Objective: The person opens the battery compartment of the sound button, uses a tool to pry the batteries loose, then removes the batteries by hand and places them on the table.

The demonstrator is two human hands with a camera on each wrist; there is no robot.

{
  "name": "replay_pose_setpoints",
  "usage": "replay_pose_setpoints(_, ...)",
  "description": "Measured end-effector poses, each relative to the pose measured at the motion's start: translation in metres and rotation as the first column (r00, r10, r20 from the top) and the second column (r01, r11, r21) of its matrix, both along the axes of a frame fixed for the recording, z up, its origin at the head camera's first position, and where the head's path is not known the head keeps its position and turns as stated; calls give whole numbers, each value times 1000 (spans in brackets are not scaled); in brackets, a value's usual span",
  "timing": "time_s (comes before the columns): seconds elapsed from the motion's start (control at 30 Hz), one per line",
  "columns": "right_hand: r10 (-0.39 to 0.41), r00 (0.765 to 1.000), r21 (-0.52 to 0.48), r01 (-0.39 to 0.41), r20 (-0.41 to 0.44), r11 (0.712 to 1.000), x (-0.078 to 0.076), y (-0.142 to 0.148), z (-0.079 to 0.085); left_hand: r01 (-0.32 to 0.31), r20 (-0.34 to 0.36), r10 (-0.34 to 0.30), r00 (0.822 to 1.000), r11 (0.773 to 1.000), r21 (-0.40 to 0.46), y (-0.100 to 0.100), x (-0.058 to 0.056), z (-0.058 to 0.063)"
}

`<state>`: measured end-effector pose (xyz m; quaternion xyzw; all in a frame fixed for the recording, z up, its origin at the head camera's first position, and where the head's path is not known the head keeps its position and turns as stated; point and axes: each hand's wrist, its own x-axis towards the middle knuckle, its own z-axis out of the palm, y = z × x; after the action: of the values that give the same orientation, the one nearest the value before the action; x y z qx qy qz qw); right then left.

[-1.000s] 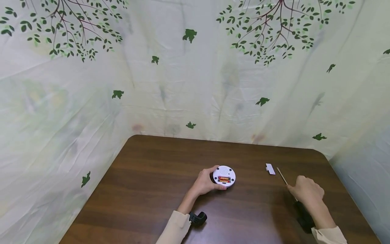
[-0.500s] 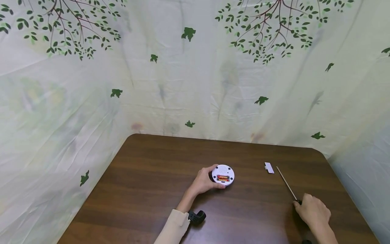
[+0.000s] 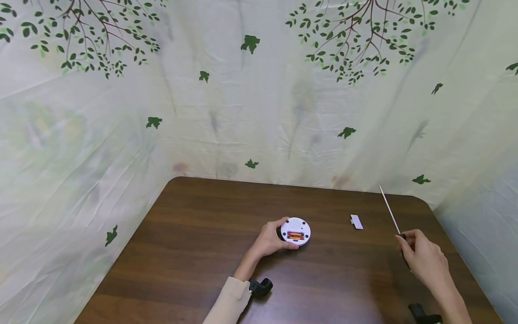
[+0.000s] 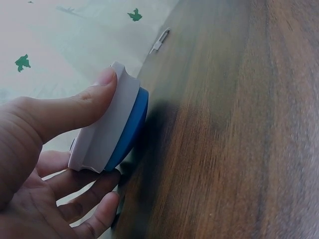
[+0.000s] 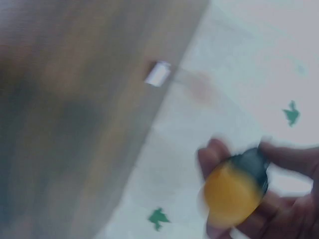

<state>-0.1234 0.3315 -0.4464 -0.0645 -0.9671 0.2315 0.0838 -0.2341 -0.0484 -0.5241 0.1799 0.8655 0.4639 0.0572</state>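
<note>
The round white thing [image 3: 297, 223] stays at the middle of the table [image 3: 202, 234], its batteries [image 3: 295, 236] showing. The left hand [image 3: 273, 237] pinches its sides between thumb and fingers. The small white cover [image 3: 356, 222] lies off to its right. The screwdriver [image 3: 389, 209] has just swung up, away from the cover, so it's probably not turning a screw now. The right hand [image 3: 422, 258] curls round its handle, reaching forward.
</note>
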Motion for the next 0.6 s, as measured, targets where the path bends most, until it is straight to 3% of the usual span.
replay_pose_setpoints(0.17, 138, 986, -109, -148, -91, 983, -1, -11, 16, 8, 22, -8, 1000, 1000, -2, 1, 0, -2)
replay_pose_setpoints(0.37, 311, 948, -243, -317, -66, 917, -10, -25, 34, 1, -8, -1, 1000, 1000, 3, 0, -1, 0)
replay_pose_setpoints(0.6, 397, 915, -106, -403, -66, 909, -23, -34, 52, 7, -32, -7, 999, 1000, -1, 2, -2, -1)
